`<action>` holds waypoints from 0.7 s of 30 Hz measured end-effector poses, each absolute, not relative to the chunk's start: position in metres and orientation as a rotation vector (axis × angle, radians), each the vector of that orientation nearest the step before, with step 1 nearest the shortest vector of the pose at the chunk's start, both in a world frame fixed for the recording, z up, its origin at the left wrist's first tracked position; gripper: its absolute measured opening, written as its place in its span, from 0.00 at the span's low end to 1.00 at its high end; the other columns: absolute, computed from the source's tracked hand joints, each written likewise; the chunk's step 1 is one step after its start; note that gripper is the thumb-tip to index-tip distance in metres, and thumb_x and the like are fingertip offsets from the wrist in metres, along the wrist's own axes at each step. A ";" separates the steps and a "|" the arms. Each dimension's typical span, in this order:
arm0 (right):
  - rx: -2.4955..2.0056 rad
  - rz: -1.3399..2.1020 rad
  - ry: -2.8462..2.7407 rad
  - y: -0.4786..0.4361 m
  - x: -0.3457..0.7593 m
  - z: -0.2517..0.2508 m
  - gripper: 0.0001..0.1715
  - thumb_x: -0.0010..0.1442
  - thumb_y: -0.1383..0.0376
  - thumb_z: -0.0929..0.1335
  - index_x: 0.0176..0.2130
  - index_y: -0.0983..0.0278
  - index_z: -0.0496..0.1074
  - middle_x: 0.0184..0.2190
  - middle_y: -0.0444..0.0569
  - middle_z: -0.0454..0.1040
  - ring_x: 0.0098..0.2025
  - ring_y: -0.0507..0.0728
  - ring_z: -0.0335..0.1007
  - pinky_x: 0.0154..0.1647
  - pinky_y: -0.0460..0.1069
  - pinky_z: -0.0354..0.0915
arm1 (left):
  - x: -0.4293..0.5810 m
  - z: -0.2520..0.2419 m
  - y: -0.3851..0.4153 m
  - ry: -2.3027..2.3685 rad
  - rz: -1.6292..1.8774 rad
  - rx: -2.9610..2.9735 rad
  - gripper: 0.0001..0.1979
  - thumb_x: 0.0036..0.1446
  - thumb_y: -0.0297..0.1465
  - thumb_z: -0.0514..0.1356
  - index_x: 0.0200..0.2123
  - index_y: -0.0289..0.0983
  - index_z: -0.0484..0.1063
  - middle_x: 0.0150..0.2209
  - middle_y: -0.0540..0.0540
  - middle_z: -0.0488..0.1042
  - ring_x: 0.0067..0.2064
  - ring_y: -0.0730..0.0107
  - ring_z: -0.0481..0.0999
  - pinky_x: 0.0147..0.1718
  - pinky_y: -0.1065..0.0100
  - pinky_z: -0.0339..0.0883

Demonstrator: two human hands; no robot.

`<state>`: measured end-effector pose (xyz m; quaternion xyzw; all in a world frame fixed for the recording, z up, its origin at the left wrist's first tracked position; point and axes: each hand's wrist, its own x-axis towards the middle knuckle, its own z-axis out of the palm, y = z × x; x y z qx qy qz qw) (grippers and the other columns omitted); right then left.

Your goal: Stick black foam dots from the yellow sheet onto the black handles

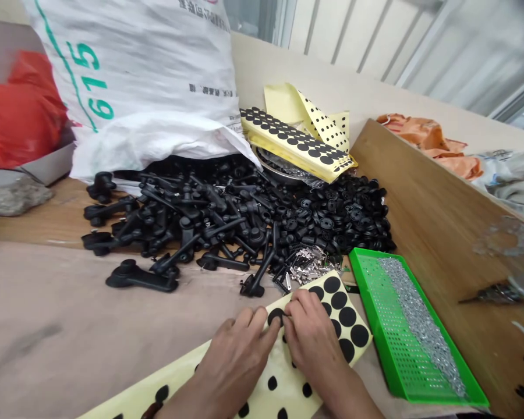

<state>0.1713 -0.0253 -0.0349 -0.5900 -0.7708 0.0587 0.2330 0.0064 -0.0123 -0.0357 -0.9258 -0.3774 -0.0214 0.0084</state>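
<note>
A pale yellow backing sheet [157,372] lies across the near part of the table, with black round stickers [347,317] on its right end and smaller dark spots elsewhere. My left hand [240,352] rests on the sheet, fingers curled, its index finger and thumb at the edge of one black round sticker [276,317]. From the other side, my right hand [312,331] pinches at that sticker's right edge. The fingertips of both hands nearly meet there. Whether the sticker's edge is lifted is too small to tell.
Beyond the sheet is a pile of black crank handles [187,227], with black round caps [332,215] and small metal clips [310,265]. On the right, a green tray [388,361] holds screws beside a wooden board [445,221]. A white sack [148,70] stands behind.
</note>
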 end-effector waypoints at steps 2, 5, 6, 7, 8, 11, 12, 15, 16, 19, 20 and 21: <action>-1.615 0.195 -2.100 -0.025 0.169 -0.034 0.12 0.58 0.76 0.59 0.28 0.62 0.61 0.33 0.51 0.66 0.36 0.60 0.62 0.36 0.54 0.62 | 0.007 -0.033 -0.012 -1.179 -0.061 -2.906 0.21 0.53 0.17 0.51 0.49 0.39 0.66 0.37 0.44 0.70 0.37 0.59 0.72 0.28 0.63 0.71; -1.555 0.379 -2.061 -0.025 0.169 -0.030 0.11 0.57 0.75 0.60 0.27 0.61 0.60 0.30 0.48 0.65 0.35 0.58 0.62 0.35 0.53 0.61 | 0.008 -0.030 -0.013 -1.190 -0.053 -2.939 0.19 0.53 0.18 0.50 0.46 0.39 0.67 0.37 0.44 0.70 0.37 0.57 0.72 0.28 0.61 0.71; -1.537 0.439 -2.047 -0.026 0.170 -0.028 0.11 0.56 0.75 0.60 0.27 0.61 0.59 0.30 0.47 0.65 0.34 0.57 0.62 0.35 0.52 0.61 | 0.009 -0.030 -0.014 -1.196 -0.051 -2.955 0.18 0.53 0.18 0.51 0.45 0.39 0.67 0.38 0.44 0.71 0.37 0.57 0.72 0.29 0.61 0.71; -1.525 0.483 -2.030 -0.026 0.170 -0.027 0.11 0.56 0.75 0.61 0.26 0.61 0.58 0.29 0.46 0.65 0.34 0.57 0.62 0.35 0.52 0.60 | 0.008 -0.029 -0.014 -1.211 -0.048 -2.972 0.18 0.53 0.18 0.51 0.44 0.39 0.67 0.38 0.44 0.71 0.37 0.57 0.72 0.30 0.60 0.71; -1.515 0.517 -2.012 -0.027 0.170 -0.026 0.11 0.55 0.76 0.61 0.26 0.61 0.58 0.29 0.46 0.65 0.35 0.57 0.62 0.36 0.52 0.60 | 0.007 -0.028 -0.015 -1.230 -0.045 -2.991 0.17 0.53 0.18 0.51 0.43 0.39 0.68 0.39 0.43 0.71 0.38 0.57 0.72 0.31 0.59 0.71; -1.468 0.578 -1.974 -0.029 0.169 -0.026 0.12 0.54 0.76 0.61 0.26 0.61 0.58 0.29 0.45 0.66 0.36 0.57 0.63 0.38 0.53 0.59 | -0.002 -0.025 -0.013 -1.269 -0.057 -3.099 0.19 0.51 0.16 0.51 0.42 0.40 0.69 0.40 0.44 0.72 0.39 0.58 0.72 0.34 0.60 0.71; -1.454 0.592 -1.973 -0.029 0.169 -0.027 0.12 0.54 0.77 0.61 0.27 0.61 0.58 0.30 0.45 0.67 0.36 0.57 0.63 0.39 0.54 0.59 | -0.006 -0.023 -0.011 -1.268 -0.077 -3.143 0.20 0.50 0.16 0.51 0.43 0.40 0.69 0.41 0.45 0.72 0.40 0.59 0.72 0.36 0.61 0.71; -1.424 0.593 -1.997 -0.031 0.168 -0.027 0.12 0.54 0.78 0.61 0.27 0.61 0.58 0.31 0.46 0.69 0.38 0.58 0.63 0.40 0.55 0.60 | -0.017 -0.014 0.004 -1.235 -0.187 -3.108 0.22 0.51 0.14 0.51 0.45 0.39 0.70 0.44 0.45 0.73 0.42 0.63 0.72 0.39 0.65 0.69; -1.415 0.598 -1.998 -0.031 0.168 -0.026 0.12 0.54 0.78 0.61 0.27 0.61 0.58 0.32 0.46 0.70 0.39 0.58 0.63 0.41 0.55 0.60 | -0.020 -0.010 0.011 -1.197 -0.216 -3.032 0.21 0.52 0.14 0.51 0.46 0.38 0.70 0.47 0.43 0.73 0.44 0.61 0.71 0.41 0.64 0.68; -1.388 0.709 -1.935 -0.030 0.171 -0.024 0.13 0.52 0.78 0.61 0.27 0.61 0.60 0.34 0.47 0.73 0.43 0.59 0.65 0.44 0.57 0.61 | -0.022 -0.003 0.036 -0.962 -0.235 -2.832 0.19 0.58 0.18 0.52 0.50 0.37 0.68 0.58 0.41 0.67 0.53 0.52 0.67 0.47 0.54 0.64; -1.380 0.770 -1.899 -0.029 0.173 -0.024 0.13 0.51 0.78 0.62 0.26 0.60 0.61 0.35 0.48 0.74 0.45 0.60 0.65 0.46 0.57 0.62 | -0.021 -0.002 0.044 -0.870 -0.214 -2.818 0.18 0.59 0.19 0.53 0.51 0.38 0.68 0.60 0.42 0.65 0.56 0.50 0.65 0.49 0.51 0.62; -1.371 0.832 -1.861 -0.028 0.175 -0.023 0.12 0.50 0.78 0.62 0.26 0.60 0.62 0.36 0.48 0.75 0.47 0.60 0.65 0.47 0.58 0.62 | -0.021 -0.002 0.052 -0.791 -0.187 -2.822 0.19 0.59 0.20 0.54 0.52 0.39 0.68 0.62 0.44 0.63 0.59 0.49 0.62 0.52 0.48 0.60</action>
